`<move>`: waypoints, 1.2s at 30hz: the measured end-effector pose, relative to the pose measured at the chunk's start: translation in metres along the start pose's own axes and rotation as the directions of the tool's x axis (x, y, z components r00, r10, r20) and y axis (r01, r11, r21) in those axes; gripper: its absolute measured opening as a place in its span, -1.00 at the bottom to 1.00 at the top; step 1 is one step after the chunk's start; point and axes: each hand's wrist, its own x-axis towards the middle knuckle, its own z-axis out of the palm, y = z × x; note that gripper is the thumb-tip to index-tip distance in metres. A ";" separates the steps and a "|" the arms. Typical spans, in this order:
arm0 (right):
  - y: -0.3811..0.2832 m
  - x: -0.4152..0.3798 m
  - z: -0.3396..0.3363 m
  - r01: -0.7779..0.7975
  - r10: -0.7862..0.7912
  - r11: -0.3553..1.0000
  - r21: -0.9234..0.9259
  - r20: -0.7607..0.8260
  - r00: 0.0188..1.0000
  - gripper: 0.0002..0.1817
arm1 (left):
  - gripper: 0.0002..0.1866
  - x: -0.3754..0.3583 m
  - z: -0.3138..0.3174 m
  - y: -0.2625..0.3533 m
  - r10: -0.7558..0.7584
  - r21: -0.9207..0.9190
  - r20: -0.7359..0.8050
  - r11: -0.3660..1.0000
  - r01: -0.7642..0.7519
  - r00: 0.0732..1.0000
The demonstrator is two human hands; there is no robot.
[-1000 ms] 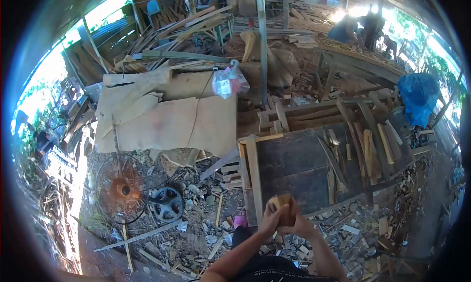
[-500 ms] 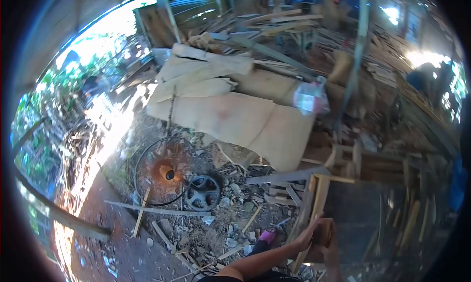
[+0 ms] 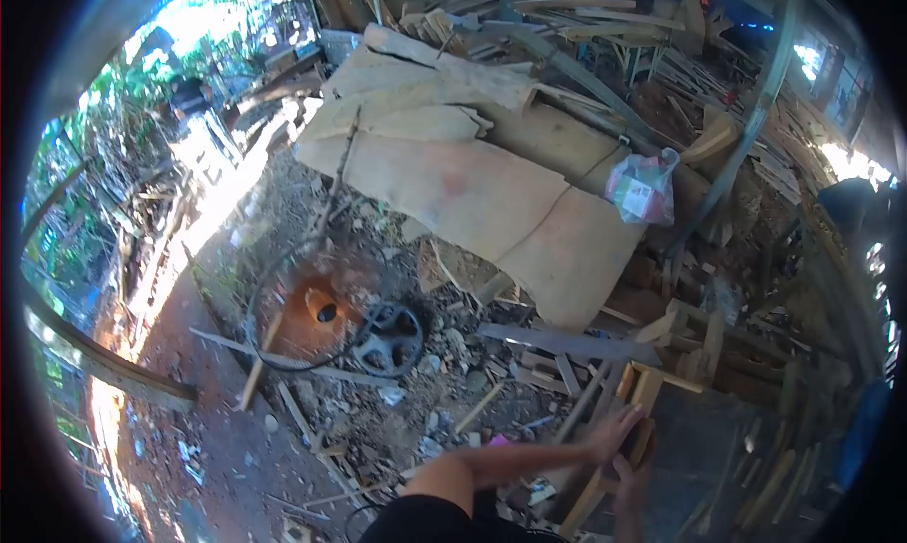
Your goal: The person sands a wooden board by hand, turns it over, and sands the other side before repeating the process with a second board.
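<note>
At the lower right, a brown wooden block (image 3: 644,441) is held between my two hands. My left hand (image 3: 614,433) reaches in from the left with its fingers closed along the block's near side. My right hand (image 3: 630,482) grips it from below, its fingers partly hidden in shadow. Right beneath the block runs the pale wooden frame edge (image 3: 645,392) of a dark flat panel (image 3: 704,439).
A large tan sheet (image 3: 453,189) covers a pile beyond, with a clear plastic bag (image 3: 642,189) on its right end. A spoked wheel pulley (image 3: 389,340) and a thin hoop (image 3: 251,321) lie on debris-strewn ground. A post (image 3: 746,137) stands at right; wood scraps are heaped behind.
The view has tilted and shifted, so the sheet and bag sit farther right. Both hands stay on the block, which is now turned more edge-on against the frame.
</note>
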 end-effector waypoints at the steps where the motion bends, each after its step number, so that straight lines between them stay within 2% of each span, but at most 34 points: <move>1: 0.000 -0.013 -0.009 -0.043 0.043 0.999 0.002 -0.048 0.998 0.01 | -0.32 0.000 -0.003 0.004 -0.060 0.230 0.057 0.972 0.045 0.997; 2: -0.011 -0.025 -0.010 -0.051 0.049 0.998 -0.037 -0.048 0.998 0.01 | -0.34 0.004 -0.006 0.007 0.072 0.446 0.028 0.892 -0.077 0.997; 3: -0.024 -0.035 0.000 -0.084 0.097 0.987 0.134 -0.092 0.991 0.01 | -0.36 0.008 -0.010 0.013 0.201 0.643 0.022 0.747 -0.168 0.979; 4: -0.032 -0.047 0.004 -0.108 0.155 0.945 0.308 -0.132 0.979 0.01 | -0.41 0.010 -0.014 0.045 0.180 0.701 0.182 0.666 -0.256 0.967; 5: -0.029 -0.059 -0.006 -0.129 0.176 0.949 0.287 -0.141 0.974 0.01 | -0.46 0.011 -0.016 0.073 0.137 0.734 0.339 0.581 -0.353 0.931; 7: -0.010 -0.090 -0.033 -0.133 0.184 0.961 0.243 -0.204 0.961 -0.01 | -0.56 0.038 0.026 0.060 0.361 0.624 0.562 0.405 -0.668 0.744; 8: -0.005 -0.110 -0.043 -0.144 0.199 0.963 0.230 -0.240 0.950 -0.01 | -0.56 0.039 0.049 0.063 0.332 0.590 0.655 0.337 -0.734 0.679; 11: 0.001 -0.160 -0.062 -0.142 0.204 0.968 0.205 -0.323 0.924 -0.03 | -0.59 0.031 0.117 0.076 0.110 0.560 0.788 0.283 -0.779 0.606; 14: 0.010 -0.211 -0.063 -0.178 0.265 0.950 0.255 -0.365 0.893 -0.04 | -0.61 -0.010 0.169 0.092 0.023 0.488 0.861 0.246 -0.838 0.508; 17: 0.014 -0.256 -0.071 -0.195 0.276 0.956 0.219 -0.450 0.849 -0.04 | -0.63 -0.073 0.208 0.135 0.055 0.374 0.916 0.247 -0.894 0.398; 20: 0.012 -0.288 -0.078 -0.096 0.235 0.954 0.284 -0.509 0.828 -0.01 | -0.64 -0.141 0.180 0.176 0.194 0.318 0.903 0.300 -0.899 0.384; 21: 0.009 -0.298 -0.080 -0.097 0.249 0.950 0.297 -0.533 0.809 -0.02 | -0.64 -0.154 0.169 0.165 0.261 0.322 0.869 0.346 -0.881 0.420; 22: 0.012 -0.306 -0.086 -0.061 0.230 0.948 0.314 -0.538 0.811 -0.02 | -0.59 -0.165 0.150 0.134 0.312 0.344 0.805 0.448 -0.825 0.505; 23: 0.013 -0.312 -0.089 -0.049 0.215 0.951 0.304 -0.541 0.813 -0.02 | -0.47 -0.161 0.127 0.089 0.379 0.455 0.730 0.353 -0.818 0.569; 24: 0.017 -0.319 -0.095 -0.038 0.201 0.954 0.297 -0.544 0.814 -0.03 | -0.37 -0.157 0.109 0.039 0.425 0.570 0.561 0.425 -0.703 0.711; 25: 0.019 -0.326 -0.100 -0.046 0.193 0.962 0.268 -0.552 0.811 -0.05 | -0.26 -0.156 0.095 -0.005 0.451 0.648 0.359 0.510 -0.566 0.817; 26: 0.021 -0.329 -0.104 -0.028 0.182 0.961 0.274 -0.554 0.812 -0.05 | -0.12 -0.162 0.087 -0.037 0.328 0.734 0.159 0.591 -0.333 0.931; 27: 0.023 -0.331 -0.107 -0.068 0.212 0.964 0.257 -0.590 0.779 -0.05 | 0.02 -0.170 0.079 -0.062 0.186 0.763 -0.063 0.643 -0.072 0.981; 28: 0.025 -0.332 -0.106 -0.119 0.250 0.962 0.245 -0.623 0.741 -0.05 | 0.02 -0.179 0.079 -0.082 0.186 0.768 -0.063 0.637 -0.072 0.980; 30: 0.018 -0.321 -0.099 -0.139 0.261 0.961 0.241 -0.612 0.746 -0.05 | 0.21 -0.188 0.089 -0.112 0.164 0.748 -0.282 0.655 0.110 0.945; 34: 0.024 -0.301 -0.087 -0.175 0.227 0.974 0.146 -0.570 0.790 -0.07 | 0.15 -0.185 0.106 -0.144 0.237 0.794 -0.285 0.601 0.090 0.929; 36: 0.020 -0.287 -0.078 -0.199 0.230 0.973 0.116 -0.543 0.808 -0.07 | 0.05 -0.180 0.116 -0.156 0.304 0.736 -0.341 0.675 0.052 0.890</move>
